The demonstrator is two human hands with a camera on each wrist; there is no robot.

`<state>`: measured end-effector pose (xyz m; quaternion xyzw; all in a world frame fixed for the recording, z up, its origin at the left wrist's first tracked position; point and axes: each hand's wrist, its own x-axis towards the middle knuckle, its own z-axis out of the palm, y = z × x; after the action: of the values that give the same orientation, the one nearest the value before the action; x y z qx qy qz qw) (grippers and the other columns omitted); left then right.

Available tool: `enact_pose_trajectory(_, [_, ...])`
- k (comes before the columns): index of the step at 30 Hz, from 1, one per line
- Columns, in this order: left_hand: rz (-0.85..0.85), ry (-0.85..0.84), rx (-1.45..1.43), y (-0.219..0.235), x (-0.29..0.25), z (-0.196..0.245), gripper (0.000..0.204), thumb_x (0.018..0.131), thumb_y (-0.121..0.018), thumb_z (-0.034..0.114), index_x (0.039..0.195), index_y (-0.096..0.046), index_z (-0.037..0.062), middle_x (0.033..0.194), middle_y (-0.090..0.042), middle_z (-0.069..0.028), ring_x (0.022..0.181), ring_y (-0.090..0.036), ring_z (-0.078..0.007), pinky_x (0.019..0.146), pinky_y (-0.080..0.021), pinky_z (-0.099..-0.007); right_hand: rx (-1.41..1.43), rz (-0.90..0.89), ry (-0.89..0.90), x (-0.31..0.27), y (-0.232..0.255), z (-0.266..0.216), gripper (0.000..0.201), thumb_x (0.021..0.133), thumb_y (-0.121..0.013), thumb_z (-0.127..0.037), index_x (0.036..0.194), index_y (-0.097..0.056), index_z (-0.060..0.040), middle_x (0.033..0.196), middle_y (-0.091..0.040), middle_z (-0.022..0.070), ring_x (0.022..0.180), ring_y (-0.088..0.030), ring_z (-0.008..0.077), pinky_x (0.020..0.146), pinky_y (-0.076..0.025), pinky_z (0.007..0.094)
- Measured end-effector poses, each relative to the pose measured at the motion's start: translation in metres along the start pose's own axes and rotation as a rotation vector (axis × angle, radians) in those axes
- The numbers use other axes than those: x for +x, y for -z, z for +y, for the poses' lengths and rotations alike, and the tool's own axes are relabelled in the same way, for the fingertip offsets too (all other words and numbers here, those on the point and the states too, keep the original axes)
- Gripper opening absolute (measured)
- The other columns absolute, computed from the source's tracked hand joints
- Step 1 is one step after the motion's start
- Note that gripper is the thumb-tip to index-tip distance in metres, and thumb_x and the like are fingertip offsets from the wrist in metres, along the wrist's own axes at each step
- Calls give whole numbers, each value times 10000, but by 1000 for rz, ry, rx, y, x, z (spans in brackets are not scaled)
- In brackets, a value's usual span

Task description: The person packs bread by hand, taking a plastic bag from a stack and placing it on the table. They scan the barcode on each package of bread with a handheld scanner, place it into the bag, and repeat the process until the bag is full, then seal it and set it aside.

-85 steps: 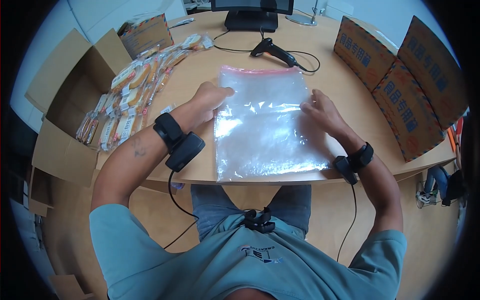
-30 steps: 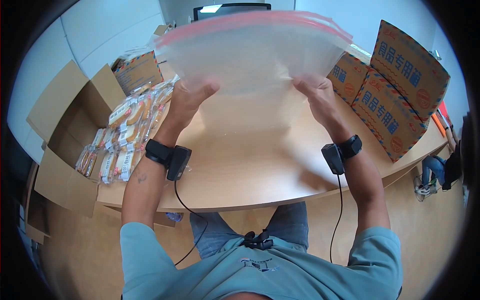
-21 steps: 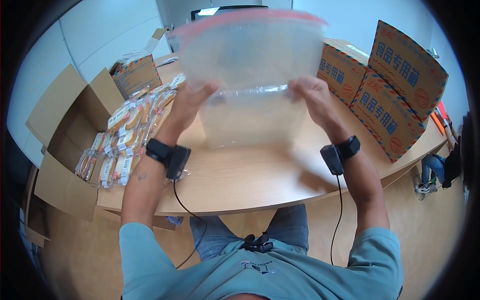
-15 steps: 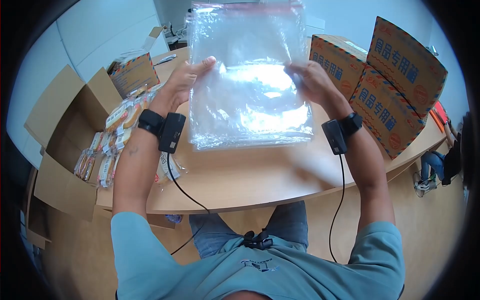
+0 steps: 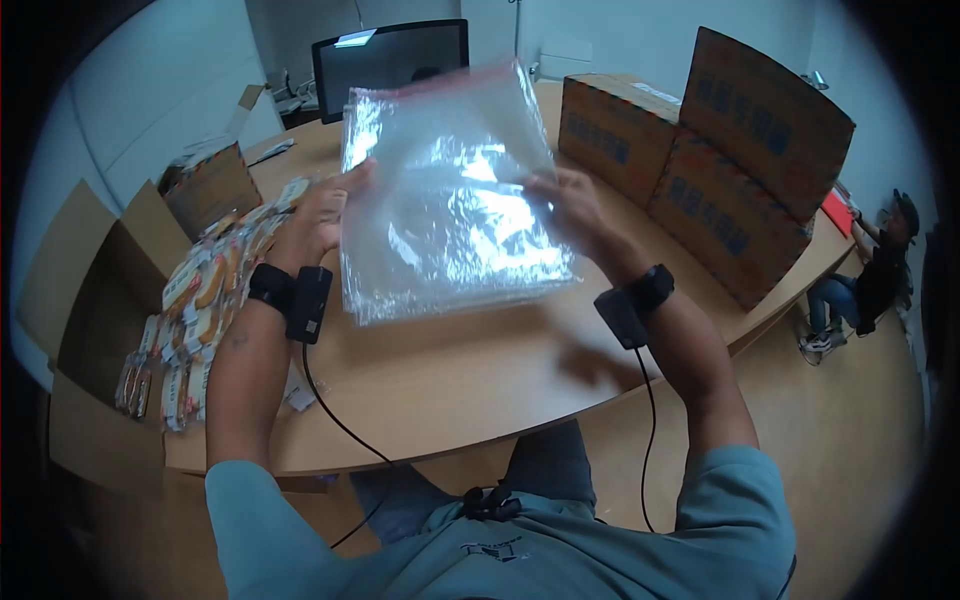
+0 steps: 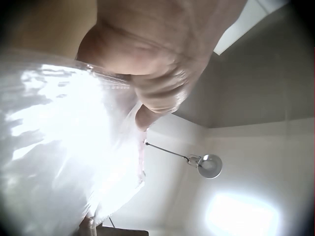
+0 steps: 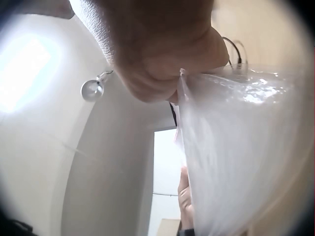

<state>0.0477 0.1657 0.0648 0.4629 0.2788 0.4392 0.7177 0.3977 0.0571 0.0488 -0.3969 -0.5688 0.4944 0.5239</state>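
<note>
A person seated at the near edge of a wooden table (image 5: 480, 370) holds a stack of clear plastic bags (image 5: 450, 200) upright in the air above the table's middle, its pink zip strip toward the top. Three cardboard boxes (image 5: 720, 170) stand along the right edge, an open box (image 5: 60, 300) hangs off the left edge, and a monitor (image 5: 390, 60) sits at the far edge. Packs of snack cakes (image 5: 195, 290) crowd the left edge. The left hand (image 5: 315, 220) grips the stack's left side; the right hand (image 5: 570, 205) pinches its right side, thumb and fingers closed on the film. The slick sheets look likely to slide apart and fan onto the table if either pinch loosens, and a low swing of the stack could sweep cakes off the left edge.
</note>
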Motion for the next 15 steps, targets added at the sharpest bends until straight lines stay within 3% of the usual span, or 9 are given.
enact_pose_trajectory(3, [-74, -123, -65, -35, 9, 24, 322, 945, -671, 257, 1131, -621, -1, 954, -678, -56, 847, -657, -173, 788, -563, -338, -62, 69, 153, 27, 22, -29, 221, 979, -613, -249, 990, -678, -38, 722, -565, -25, 525, -484, 45, 426, -377, 199])
enact_pose_trajectory(4, [-11, -203, 27, -49, 11, 35, 546, 983, -597, 270, 1397, -422, -41, 1265, -584, -117, 1113, -590, -178, 952, -492, -338, -60, 145, 166, 32, 25, -45, 193, 958, -600, -196, 969, -670, -16, 738, -579, 2, 565, -512, 85, 471, -398, 235])
enact_pose_trajectory(5, [-20, -204, 21, -60, 18, 42, 546, 983, -597, 270, 1397, -422, -41, 1265, -584, -117, 1113, -590, -178, 952, -492, -338, -58, 221, 180, 40, 30, -59, 167, 938, -587, -142, 948, -663, 7, 754, -592, 29, 606, -541, 124, 515, -419, 271])
enact_pose_trajectory(7, [-32, -286, -139, -77, 33, 54, 751, 977, -600, 336, 1483, -224, -70, 1463, -420, -181, 1273, -498, -243, 1047, -420, -364, -865, 173, 985, 106, 103, -47, 62, 847, -584, -53, 846, -601, 6, 773, -604, 135, 685, -591, 291, 593, -468, 374])
enact_pose_trajectory(8, [-49, -324, -108, -80, 38, 59, 842, 968, -605, 380, 1502, -143, -78, 1522, -330, -227, 1348, -433, -301, 1099, -372, -396, -1197, 198, 927, 107, 125, -66, 120, 943, -621, -109, 970, -673, -4, 823, -647, 43, 732, -598, 129, 647, -508, 272])
enact_pose_trajectory(9, [-53, -328, -111, -84, 39, 63, 842, 968, -605, 380, 1502, -143, -78, 1522, -330, -227, 1348, -433, -301, 1099, -372, -396, -1459, 359, 984, 105, 124, -84, 87, 904, -607, -39, 937, -667, 14, 876, -681, 93, 772, -621, 200, 697, -519, 307])
enact_pose_trajectory(11, [-1, -367, 62, -88, 30, 66, 822, 973, -600, 375, 1492, -159, -84, 1495, -364, -237, 1347, -436, -301, 1096, -379, -403, -1583, 393, 1129, 129, 163, -101, 99, 854, -595, 23, 928, -660, 15, 891, -693, 163, 746, -647, 282, 685, -524, 357])
enact_pose_trajectory(13, [-9, -388, 295, -81, -4, 64, 735, 972, -602, 375, 1454, -284, -80, 1403, -475, -223, 1272, -517, -294, 1056, -421, -398, -1426, 528, 425, 135, 185, -122, 138, 806, -630, 14, 941, -659, 0, 911, -687, 207, 827, -678, 362, 711, -534, 389])
enact_pose_trajectory(15, [-35, -361, 530, -76, -62, 58, 686, 961, -616, 393, 1422, -378, -56, 1311, -563, -201, 1201, -575, -276, 1010, -454, -374, -1016, 663, 192, 179, 263, -104, 226, 727, -702, -53, 949, -669, -26, 957, -679, 227, 944, -674, 386, 755, -539, 406])
